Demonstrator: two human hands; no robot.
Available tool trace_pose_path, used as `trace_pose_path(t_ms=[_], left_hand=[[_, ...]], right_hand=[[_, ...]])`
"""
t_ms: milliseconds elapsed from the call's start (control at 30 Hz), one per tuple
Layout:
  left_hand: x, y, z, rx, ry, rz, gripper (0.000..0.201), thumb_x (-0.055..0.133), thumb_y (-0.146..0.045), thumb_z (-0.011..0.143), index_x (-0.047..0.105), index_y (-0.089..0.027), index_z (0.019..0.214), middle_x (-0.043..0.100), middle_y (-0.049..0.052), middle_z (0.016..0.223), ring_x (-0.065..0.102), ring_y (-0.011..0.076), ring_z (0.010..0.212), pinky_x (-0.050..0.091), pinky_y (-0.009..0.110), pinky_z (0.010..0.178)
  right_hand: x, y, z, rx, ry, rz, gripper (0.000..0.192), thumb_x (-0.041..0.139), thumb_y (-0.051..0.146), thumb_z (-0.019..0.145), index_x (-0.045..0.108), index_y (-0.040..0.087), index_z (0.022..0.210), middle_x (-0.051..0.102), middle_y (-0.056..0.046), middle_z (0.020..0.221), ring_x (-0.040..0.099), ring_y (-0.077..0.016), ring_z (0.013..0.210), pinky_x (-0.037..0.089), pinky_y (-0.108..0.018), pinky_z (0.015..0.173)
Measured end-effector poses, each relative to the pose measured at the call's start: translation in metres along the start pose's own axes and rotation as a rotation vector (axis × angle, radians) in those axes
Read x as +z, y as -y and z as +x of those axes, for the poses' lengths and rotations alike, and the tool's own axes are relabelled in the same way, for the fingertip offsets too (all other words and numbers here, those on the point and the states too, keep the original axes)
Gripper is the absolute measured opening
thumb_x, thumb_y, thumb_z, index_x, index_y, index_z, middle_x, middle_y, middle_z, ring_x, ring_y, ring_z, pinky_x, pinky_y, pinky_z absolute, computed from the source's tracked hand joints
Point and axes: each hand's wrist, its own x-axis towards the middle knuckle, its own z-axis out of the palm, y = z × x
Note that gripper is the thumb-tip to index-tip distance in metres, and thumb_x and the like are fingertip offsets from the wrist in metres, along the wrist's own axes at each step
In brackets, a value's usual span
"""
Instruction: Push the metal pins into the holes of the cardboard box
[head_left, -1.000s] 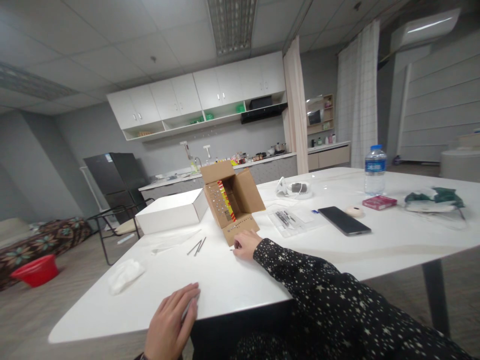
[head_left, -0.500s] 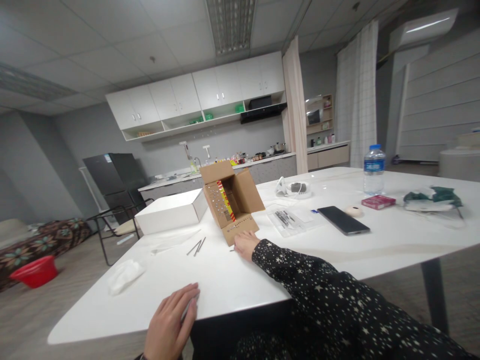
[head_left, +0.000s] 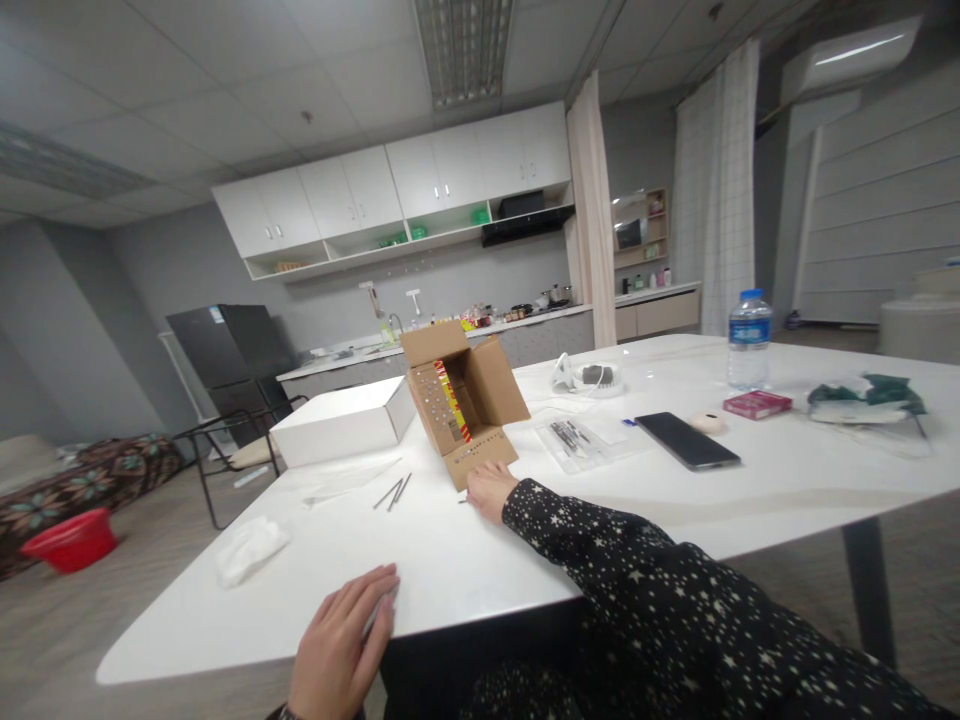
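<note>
My left hand [head_left: 341, 640] lies flat on the near edge of the white table [head_left: 465, 560], fingers together, holding nothing. My right hand [head_left: 489, 492], in a dark star-patterned sleeve, rests on the table just in front of the lower flap of an open cardboard box [head_left: 463, 400]. Its fingers are curled over a small thin metal piece on the table; I cannot tell whether they pinch it. The box lies on its side with rows of small holes or pins on its flaps and a red and yellow strip inside. Two thin metal rods [head_left: 395, 492] lie left of the box.
A white box [head_left: 341, 422], a crumpled tissue [head_left: 251, 550], a clear packet of tools [head_left: 574, 440], a black phone [head_left: 686, 438], a red pack [head_left: 757, 403], a water bottle [head_left: 748, 338] and green cloth [head_left: 866, 398] sit on the table. A chair [head_left: 232, 445] stands beyond.
My right hand has shifted very slightly toward the box flap. Otherwise nothing has visibly moved.
</note>
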Motion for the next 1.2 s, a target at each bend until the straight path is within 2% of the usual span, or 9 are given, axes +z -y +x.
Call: trace_pose_path(t_ms=[367,800,1067,1200], left_hand=[[-0.001,-0.001,0.001,-0.002,0.002,0.012,0.029,0.048,-0.033,0.088,0.063,-0.023,0.11,0.068,0.004,0.112,0.063,0.0179,0.1,0.052,0.027,0.081],[-0.001,0.0,0.001,0.006,0.011,0.003,0.028,0.048,-0.032,0.087,0.062,-0.022,0.11,0.068,0.003,0.111,0.064,0.0173,0.099,0.052,0.026,0.08],[0.0,-0.005,-0.001,-0.05,-0.013,-0.036,0.028,0.046,-0.032,0.089,0.062,-0.023,0.111,0.067,0.003,0.113,0.062,0.0174,0.102,0.05,0.028,0.083],[-0.002,-0.004,0.0,-0.025,-0.003,-0.026,0.028,0.048,-0.032,0.088,0.062,-0.023,0.11,0.067,0.004,0.111,0.063,0.0175,0.1,0.051,0.027,0.081]], right_hand=[[0.0,-0.002,0.003,-0.011,-0.057,0.035,0.023,0.045,0.018,0.086,0.055,0.011,0.106,0.059,-0.017,0.11,0.049,-0.0295,0.104,0.034,-0.043,0.087],[-0.007,-0.005,0.004,0.008,-0.175,0.206,0.017,0.042,0.023,0.089,0.054,0.016,0.099,0.063,-0.009,0.102,0.053,-0.0223,0.101,0.033,-0.036,0.085],[-0.007,-0.014,0.009,0.033,-0.342,0.443,0.016,0.049,0.021,0.085,0.061,0.016,0.095,0.066,-0.005,0.089,0.058,-0.0159,0.084,0.039,-0.027,0.076],[-0.002,-0.018,0.013,0.077,-0.388,0.527,0.015,0.051,0.021,0.083,0.063,0.016,0.091,0.067,-0.003,0.084,0.058,-0.0143,0.077,0.041,-0.025,0.071]])
